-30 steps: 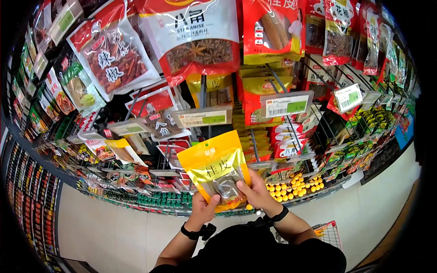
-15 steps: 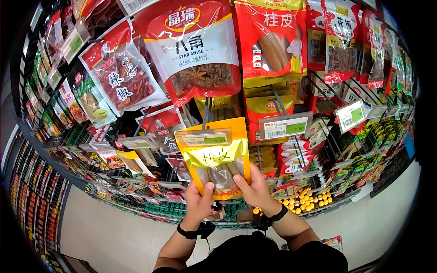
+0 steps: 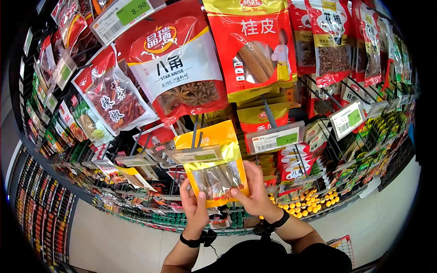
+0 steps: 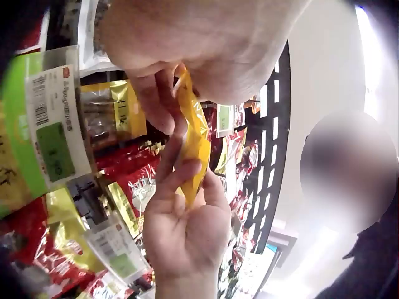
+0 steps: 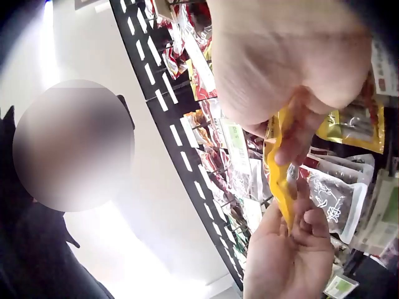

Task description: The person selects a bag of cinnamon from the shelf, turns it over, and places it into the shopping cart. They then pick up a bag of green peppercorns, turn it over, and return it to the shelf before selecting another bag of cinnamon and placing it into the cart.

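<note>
Clock places are read from the pouch [image 3: 216,175] in the head view.

In hand, left to right:
– Left hand [image 3: 195,208], 7 o'clock: thumb in front, fingers behind, closed together on the pouch's lower left edge.
– Pouch: one, yellow, leaning slightly to 11 o'clock; brown sticks show in its clear window. Upper part lies behind a tag holder [image 3: 195,155] and a hook [image 3: 195,131]; whether the hook passes through it cannot be told.
– Right hand [image 3: 254,193], 4 o'clock: thumb in front, fingers behind, pinching the lower right edge.

Risks, as judged:
– Top edge may snag or crease, holder and hook being so near.
– Holder may be knocked askew by a quick pull toward 6 o'clock.
– Pouch may slip, being slick film gripped only along its lower sides.

Writing, left to right:
– Chilli bag [image 3: 116,93], 10 o'clock: 辣椒.
– Price tag [image 3: 129,16], 11 o'clock: green panel, 8.90.
– Anise bag [image 3: 175,68], 11 o'clock: brand 晶瑞; 八角; STAR ANISE.
– Tag holder: print unreadable; it covers part of the pouch's front.
– Cinnamon bag [image 3: 255,50], between 12 and 1: Bin Wang; 桂皮.
– Barcode tag [image 3: 275,138], 2 o'clock: figure ending in 90, first digit uncertain.
– Pepper bag [image 3: 331,41], between 1 and 2: 花椒.
</note>
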A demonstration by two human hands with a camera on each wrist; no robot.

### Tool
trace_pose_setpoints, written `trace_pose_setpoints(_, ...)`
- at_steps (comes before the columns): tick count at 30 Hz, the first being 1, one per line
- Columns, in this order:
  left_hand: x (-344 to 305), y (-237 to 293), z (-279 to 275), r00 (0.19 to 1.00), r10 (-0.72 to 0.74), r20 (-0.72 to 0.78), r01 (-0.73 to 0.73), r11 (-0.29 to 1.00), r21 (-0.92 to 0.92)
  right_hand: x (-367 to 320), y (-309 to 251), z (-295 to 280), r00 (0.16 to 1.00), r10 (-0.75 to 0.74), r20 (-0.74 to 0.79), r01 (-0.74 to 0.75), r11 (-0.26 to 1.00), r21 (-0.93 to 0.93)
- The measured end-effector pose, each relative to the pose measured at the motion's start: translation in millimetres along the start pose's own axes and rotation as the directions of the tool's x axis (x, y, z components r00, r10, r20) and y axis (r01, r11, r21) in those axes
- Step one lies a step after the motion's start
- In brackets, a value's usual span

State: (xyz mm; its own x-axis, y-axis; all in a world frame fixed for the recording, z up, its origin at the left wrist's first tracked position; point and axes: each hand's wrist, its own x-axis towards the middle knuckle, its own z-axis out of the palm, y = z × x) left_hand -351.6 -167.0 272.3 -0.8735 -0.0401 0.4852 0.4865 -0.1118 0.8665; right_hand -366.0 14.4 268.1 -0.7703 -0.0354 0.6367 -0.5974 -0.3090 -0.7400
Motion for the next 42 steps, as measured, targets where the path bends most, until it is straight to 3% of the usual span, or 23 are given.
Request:
trace_pose_setpoints(2, -1, -2, 1, 1.000, 0.028, -0.008, -0.027, 0.999, 0.026, -4, 3, -2, 1.000, -0.005, -0.003, 0.005, 1.000, -0.018)
trace_pose_setpoints(5, 0, -7, 3, 0.997, 0.069, -0.020, -0.068, 0.997, 0.031, 2, -2, -16, 0.990, 0.030, 0.140, 0.004, 0.972, -0.237)
trace_pose_setpoints(10, 1, -6, 7, 0.999, 0.042, -0.014, -0.043, 0.997, -0.068, 5, 3, -3, 0.999, 0.032, -0.032, -0.030, 0.997, 0.074)
trace_pose_setpoints(12, 1, -10, 5, 0.996, 0.084, -0.008, -0.084, 0.996, 0.006, 4, 5, 0, 0.997, 0.063, -0.043, -0.056, 0.987, 0.149)
trace_pose_setpoints(16, -10, -23, -2, 0.996, 0.088, -0.026, -0.086, 0.994, 0.072, 16, 4, 6, 0.998, 0.055, -0.035, -0.051, 0.995, 0.088)
trace_pose_setpoints(28, -59, -39, -49, 0.999, -0.049, 0.018, 0.048, 0.997, 0.054, 47, 34, 19, 0.973, 0.141, -0.182, -0.086, 0.957, 0.279)
trace_pose_setpoints(39, -97, -31, -84, 0.985, -0.157, 0.069, 0.159, 0.987, -0.025, 27, 40, 53, 0.948, 0.253, -0.191, -0.278, 0.953, -0.120)
trace_pose_setpoints(42, -104, -23, -87, 0.980, -0.165, 0.110, 0.169, 0.985, -0.026, 9, 39, 65, 0.967, 0.200, -0.157, -0.234, 0.943, -0.237)
